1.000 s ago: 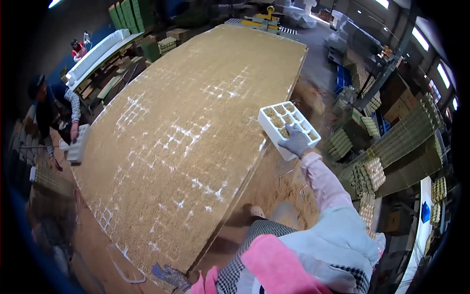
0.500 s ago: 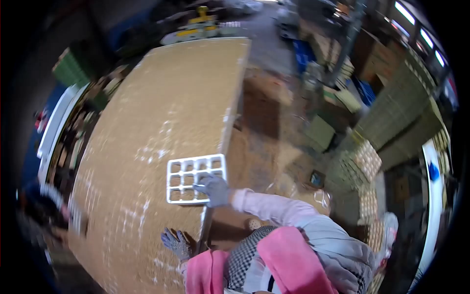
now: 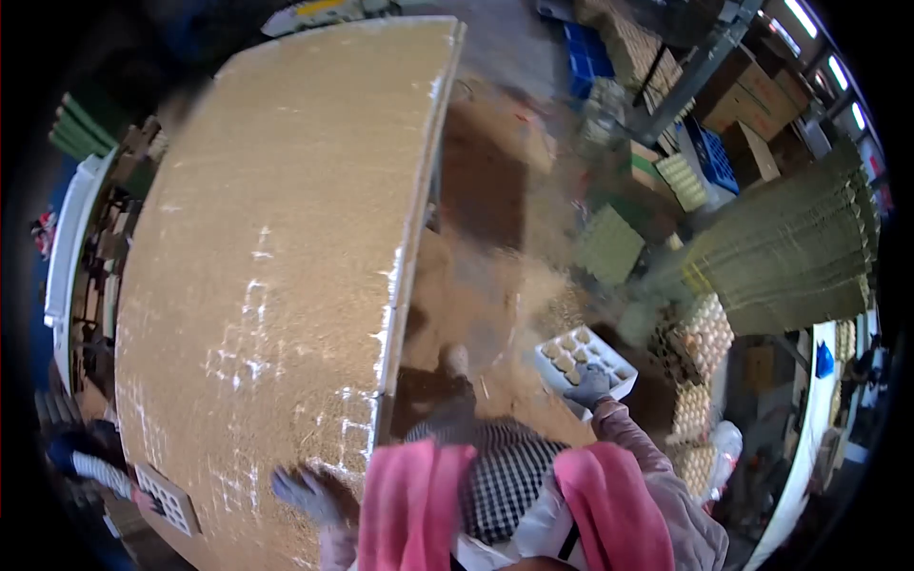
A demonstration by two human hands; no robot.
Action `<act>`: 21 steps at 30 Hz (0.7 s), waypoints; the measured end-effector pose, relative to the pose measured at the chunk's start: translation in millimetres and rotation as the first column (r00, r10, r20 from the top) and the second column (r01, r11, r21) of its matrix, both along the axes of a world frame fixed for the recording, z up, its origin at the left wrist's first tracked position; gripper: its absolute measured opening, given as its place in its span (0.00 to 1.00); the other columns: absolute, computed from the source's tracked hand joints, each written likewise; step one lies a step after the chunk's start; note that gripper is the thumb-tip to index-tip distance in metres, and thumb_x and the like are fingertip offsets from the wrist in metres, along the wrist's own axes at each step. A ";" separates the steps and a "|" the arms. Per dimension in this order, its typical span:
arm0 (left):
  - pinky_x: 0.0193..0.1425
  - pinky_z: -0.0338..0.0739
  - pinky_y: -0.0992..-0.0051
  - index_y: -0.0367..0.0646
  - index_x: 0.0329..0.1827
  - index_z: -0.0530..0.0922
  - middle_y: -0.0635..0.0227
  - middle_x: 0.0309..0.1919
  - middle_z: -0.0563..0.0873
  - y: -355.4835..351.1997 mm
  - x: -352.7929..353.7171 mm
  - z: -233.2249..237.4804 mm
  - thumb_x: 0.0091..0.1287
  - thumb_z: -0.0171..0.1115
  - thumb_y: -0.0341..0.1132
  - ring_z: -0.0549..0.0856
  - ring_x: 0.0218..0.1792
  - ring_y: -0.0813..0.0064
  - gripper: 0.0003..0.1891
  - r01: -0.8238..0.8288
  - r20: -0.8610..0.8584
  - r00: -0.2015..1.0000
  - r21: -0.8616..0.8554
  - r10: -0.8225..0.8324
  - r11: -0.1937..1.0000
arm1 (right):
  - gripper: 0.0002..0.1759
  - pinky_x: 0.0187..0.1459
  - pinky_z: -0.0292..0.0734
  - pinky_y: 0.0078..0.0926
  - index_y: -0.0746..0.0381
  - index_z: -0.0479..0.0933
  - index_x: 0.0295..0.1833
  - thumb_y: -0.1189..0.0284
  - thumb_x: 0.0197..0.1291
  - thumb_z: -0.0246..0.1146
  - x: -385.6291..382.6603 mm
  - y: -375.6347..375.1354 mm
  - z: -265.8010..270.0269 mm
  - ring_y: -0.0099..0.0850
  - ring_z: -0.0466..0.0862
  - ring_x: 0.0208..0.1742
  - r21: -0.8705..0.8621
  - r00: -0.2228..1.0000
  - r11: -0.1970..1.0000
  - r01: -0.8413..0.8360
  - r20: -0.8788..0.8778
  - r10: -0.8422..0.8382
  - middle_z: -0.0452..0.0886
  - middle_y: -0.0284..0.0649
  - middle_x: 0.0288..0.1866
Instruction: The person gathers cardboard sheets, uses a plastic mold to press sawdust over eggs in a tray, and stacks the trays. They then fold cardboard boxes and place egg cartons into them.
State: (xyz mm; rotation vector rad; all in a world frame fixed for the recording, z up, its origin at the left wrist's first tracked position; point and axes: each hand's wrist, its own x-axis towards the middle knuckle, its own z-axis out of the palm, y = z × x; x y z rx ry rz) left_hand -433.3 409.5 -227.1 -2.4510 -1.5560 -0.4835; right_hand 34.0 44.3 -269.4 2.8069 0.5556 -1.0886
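Observation:
My right hand, in a grey glove, grips the near side of a white tray with square compartments. The tray is off the table, to the right of my body, and pale brown material shows in several of its compartments. My left hand, gloved too, is over the near right part of the large table, fingers spread, holding nothing. The table top bears a brown granular layer with white grid-like marks where the surface shows through.
A co-worker's hand touches another compartment tray at the table's lower left. On the right stand stacked egg trays, a large green-grey stack, cardboard boxes and a metal post. Brown material lies on the floor.
The white tray has moved with my right hand from the table's edge to the right, off the table. My left hand has shifted slightly left and down. The view has turned.

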 end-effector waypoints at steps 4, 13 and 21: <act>0.70 0.53 0.57 0.39 0.64 0.67 0.49 0.66 0.63 75.0 204.3 37.9 0.69 0.52 0.42 0.60 0.68 0.53 0.24 0.249 0.466 0.871 -0.148 -0.154 0.957 | 0.38 0.58 0.68 0.39 0.58 0.68 0.62 0.55 0.42 0.65 -10.7 -48.5 -17.1 0.48 0.74 0.57 -0.056 0.963 0.989 0.137 -0.225 -0.146 0.74 0.52 0.54; 0.67 0.56 0.56 0.44 0.55 0.75 0.52 0.57 0.71 160.6 578.6 52.8 0.59 0.59 0.34 0.65 0.62 0.51 0.19 0.674 0.506 0.657 -0.062 -0.559 0.736 | 0.29 0.55 0.70 0.39 0.57 0.74 0.55 0.57 0.45 0.62 50.6 -101.9 -67.8 0.46 0.76 0.53 0.048 0.658 0.660 0.749 -0.164 -0.735 0.77 0.50 0.50; 0.68 0.53 0.51 0.42 0.57 0.73 0.48 0.58 0.72 250.0 738.5 -2.2 0.64 0.52 0.42 0.67 0.61 0.49 0.21 0.385 0.398 0.843 0.021 -0.361 0.923 | 0.22 0.53 0.72 0.39 0.56 0.79 0.48 0.59 0.47 0.59 293.8 -46.2 -134.9 0.45 0.78 0.50 0.154 0.667 0.649 0.745 -0.171 -0.725 0.80 0.48 0.47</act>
